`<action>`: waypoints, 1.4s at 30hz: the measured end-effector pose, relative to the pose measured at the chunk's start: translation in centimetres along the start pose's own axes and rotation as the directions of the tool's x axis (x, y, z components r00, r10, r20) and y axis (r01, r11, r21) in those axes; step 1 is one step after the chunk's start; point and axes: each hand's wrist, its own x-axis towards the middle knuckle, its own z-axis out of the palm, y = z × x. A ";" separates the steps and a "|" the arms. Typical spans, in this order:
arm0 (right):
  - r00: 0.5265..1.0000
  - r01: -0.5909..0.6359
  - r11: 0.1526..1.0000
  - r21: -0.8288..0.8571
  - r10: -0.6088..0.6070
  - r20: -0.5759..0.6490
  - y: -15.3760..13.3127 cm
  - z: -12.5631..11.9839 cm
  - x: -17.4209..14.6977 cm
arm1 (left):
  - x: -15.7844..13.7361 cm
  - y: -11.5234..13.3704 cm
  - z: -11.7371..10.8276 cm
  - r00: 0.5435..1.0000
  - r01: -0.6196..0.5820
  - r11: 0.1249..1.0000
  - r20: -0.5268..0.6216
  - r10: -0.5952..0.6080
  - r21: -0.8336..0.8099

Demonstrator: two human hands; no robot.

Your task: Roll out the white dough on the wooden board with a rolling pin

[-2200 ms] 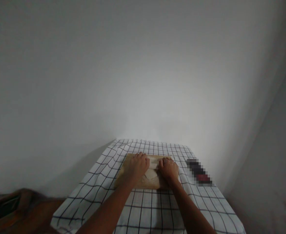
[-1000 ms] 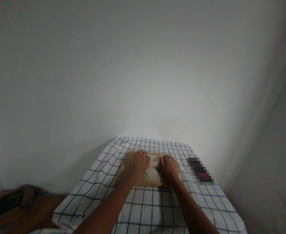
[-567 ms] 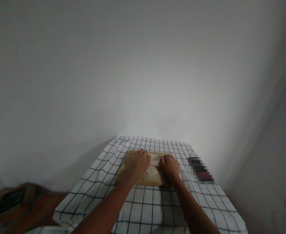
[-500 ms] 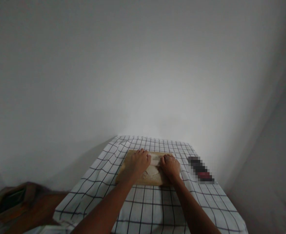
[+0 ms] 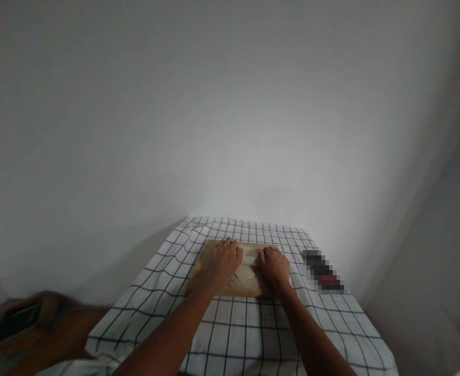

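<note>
A pale rolling pin (image 5: pixel 249 256) lies crosswise over a flat piece of dough (image 5: pixel 246 273) on a wooden board (image 5: pixel 233 290). My left hand (image 5: pixel 226 257) is closed around the pin's left part, knuckles up. Around its right part my right hand (image 5: pixel 274 266) is wrapped in the same way. Only the middle of the pin shows between the hands; its ends are hidden under the fingers. The dough's near edge shows between my wrists, with a dusting of flour on the board around it.
The board rests on a table with a white, black-checked cloth (image 5: pixel 230 329). A blurred-out dark and red item (image 5: pixel 324 271) lies at the table's right edge. A plain wall (image 5: pixel 238 130) stands behind the table. Brown wooden furniture (image 5: pixel 45 324) is at the lower left.
</note>
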 end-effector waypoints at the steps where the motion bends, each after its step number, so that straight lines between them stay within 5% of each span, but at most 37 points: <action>1: 1.000 -0.002 1.000 0.000 0.002 -0.001 0.0 0.0 0.0 | 0.0 0.0 0.0 1.000 -0.007 1.000 0.001 0.007 0.001; 42: 1.000 0.005 0.999 0.032 -0.004 -0.019 0.4 0.7 0.3 | 0.1 0.2 -0.8 0.999 0.011 1.000 0.042 -0.010 -0.001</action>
